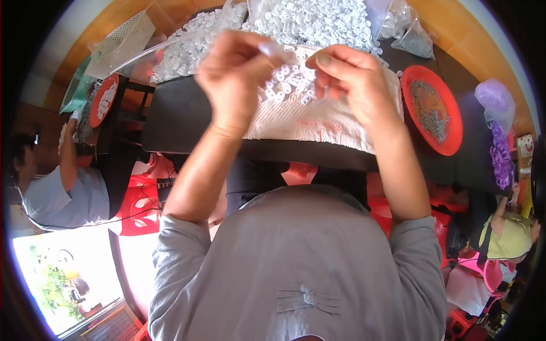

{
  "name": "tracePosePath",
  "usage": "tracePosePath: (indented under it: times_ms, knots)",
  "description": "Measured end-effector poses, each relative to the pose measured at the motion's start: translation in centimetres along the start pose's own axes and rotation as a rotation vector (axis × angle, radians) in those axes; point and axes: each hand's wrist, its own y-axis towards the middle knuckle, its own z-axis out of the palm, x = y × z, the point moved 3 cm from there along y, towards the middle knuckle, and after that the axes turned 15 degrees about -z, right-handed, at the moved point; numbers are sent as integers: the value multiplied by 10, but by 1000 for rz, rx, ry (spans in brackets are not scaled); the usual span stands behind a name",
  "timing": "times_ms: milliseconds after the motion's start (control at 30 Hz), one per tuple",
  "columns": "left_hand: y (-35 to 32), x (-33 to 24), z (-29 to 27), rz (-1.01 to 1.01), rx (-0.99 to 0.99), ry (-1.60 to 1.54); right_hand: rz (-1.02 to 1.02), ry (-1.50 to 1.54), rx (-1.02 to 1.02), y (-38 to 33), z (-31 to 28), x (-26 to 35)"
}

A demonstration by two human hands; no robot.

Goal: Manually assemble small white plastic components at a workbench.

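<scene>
My left hand (pixel 232 77) is raised over the near pile, blurred by motion, its fingers closed around a small white plastic piece (pixel 266 49). Facing it, my right hand (pixel 358 79) has thumb and forefinger pinched together; whatever is between them is too small to make out. Below and between the hands, several loose white oval pieces with holes (pixel 280 96) lie on a pale ribbed towel (pixel 318 122). The towel is spread on the dark table (pixel 182 108).
Heaps of white pieces (pixel 313 23) fill the table's far side. At right stand a red tray (pixel 453 139) of small metal parts, clear bags (pixel 414 40) and a purple bag (pixel 493 99). One person (pixel 74 193) sits at left, another (pixel 506 236) at right.
</scene>
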Motion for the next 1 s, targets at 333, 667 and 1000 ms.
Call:
tracePosePath:
  times_ms: [333, 667, 1000]
  knots:
    - [50, -66, -56, 481, -337, 947, 293, -91, 620, -156, -23, -17]
    - [-64, 39, -5, 98, 293, 980, 205, -1028, -117, -306, -145, -232]
    - [-86, 50, 5, 436, 210, 1252, 92, -921, -257, -305, -220, -251]
